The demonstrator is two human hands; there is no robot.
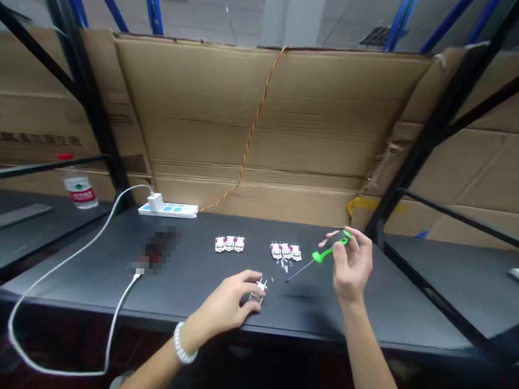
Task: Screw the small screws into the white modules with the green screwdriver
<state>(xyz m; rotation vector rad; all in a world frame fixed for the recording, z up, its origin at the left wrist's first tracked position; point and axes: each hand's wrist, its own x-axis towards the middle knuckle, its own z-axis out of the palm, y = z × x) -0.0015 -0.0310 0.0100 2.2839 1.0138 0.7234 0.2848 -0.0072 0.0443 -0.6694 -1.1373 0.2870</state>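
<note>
My left hand point(233, 299) is closed around a small white plug-like part point(258, 292) with metal prongs and magenta bits, low over the front of the dark tabletop. In my right hand point(353, 264) is a screwdriver point(323, 254) with a green and black handle. Its thin shaft slants down to the left, the tip apart from the part in my left hand. Just beyond lie a row of similar white and magenta parts point(285, 251) and some tiny loose pieces point(285, 267). Another such row point(229, 243) sits farther left.
A white power strip point(168, 210) with a charger point(155, 201) lies at the back left. Its white cable point(63, 260) loops past the table's front edge to a blurred-out object point(156, 250). Black rack posts point(420, 150) flank both sides, with cardboard point(263, 120) behind.
</note>
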